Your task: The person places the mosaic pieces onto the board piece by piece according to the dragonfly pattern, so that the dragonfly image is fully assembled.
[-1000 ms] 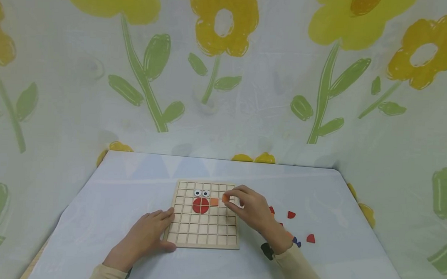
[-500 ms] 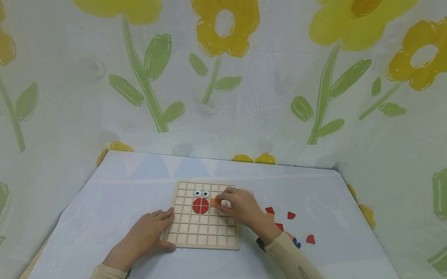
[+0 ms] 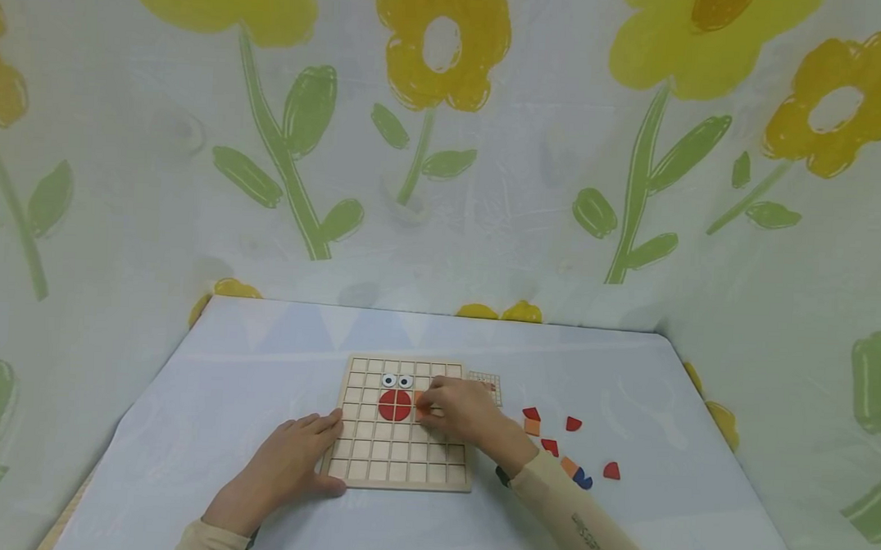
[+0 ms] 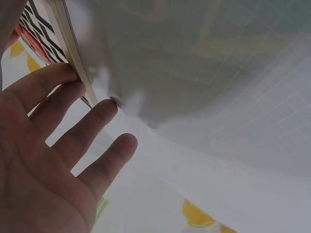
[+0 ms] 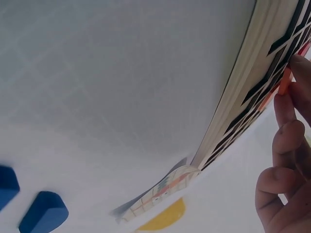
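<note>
One orange tile (image 5: 285, 81) is pinched in our nearer right hand (image 3: 464, 411) at three o'clock from the red circle (image 3: 389, 399), our relaxed left hand (image 3: 286, 457) touching the board (image 3: 380, 470) at nine o'clock.

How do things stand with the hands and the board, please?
Left hand touching board, left edge. Right hand pinching orange tile at board. Loose pieces to board's right, seemingly not blocking.
</note>
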Demonstrator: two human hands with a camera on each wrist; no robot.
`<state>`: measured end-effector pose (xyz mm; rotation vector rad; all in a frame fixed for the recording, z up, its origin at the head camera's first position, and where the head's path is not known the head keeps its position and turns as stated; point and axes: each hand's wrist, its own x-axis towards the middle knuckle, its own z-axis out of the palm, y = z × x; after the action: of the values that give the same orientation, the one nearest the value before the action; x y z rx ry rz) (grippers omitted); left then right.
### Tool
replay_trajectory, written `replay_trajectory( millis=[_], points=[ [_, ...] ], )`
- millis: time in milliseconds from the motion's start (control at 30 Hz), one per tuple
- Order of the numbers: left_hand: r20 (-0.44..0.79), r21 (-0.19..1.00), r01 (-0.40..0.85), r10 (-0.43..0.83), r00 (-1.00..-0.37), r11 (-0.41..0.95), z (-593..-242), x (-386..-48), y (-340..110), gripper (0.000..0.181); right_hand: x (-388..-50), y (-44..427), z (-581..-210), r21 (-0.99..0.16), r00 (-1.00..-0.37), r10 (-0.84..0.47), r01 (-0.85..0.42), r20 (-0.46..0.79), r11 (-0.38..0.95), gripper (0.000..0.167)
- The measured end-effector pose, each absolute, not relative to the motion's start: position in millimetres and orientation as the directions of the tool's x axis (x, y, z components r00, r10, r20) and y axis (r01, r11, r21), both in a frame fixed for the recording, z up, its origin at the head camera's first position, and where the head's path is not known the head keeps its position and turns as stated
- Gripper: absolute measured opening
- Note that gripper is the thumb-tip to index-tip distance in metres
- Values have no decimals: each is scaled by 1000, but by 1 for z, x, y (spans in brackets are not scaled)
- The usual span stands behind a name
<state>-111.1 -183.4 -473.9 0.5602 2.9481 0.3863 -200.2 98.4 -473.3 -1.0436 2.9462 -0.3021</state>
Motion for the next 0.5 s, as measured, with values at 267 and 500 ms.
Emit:
replay_trajectory(
  millis=[267, 500],
  points=[
    [-67, 274, 346, 376, -924, 898, -474, -111, -183, 95, -201, 96, -476, -166, -775, -628, -631, 73, 758, 18],
    [-60, 274, 353, 382, -922, 895, -473, -110, -184, 94, -201, 95, -475, -171, -769, -635, -638, 77, 751, 17]
  ],
)
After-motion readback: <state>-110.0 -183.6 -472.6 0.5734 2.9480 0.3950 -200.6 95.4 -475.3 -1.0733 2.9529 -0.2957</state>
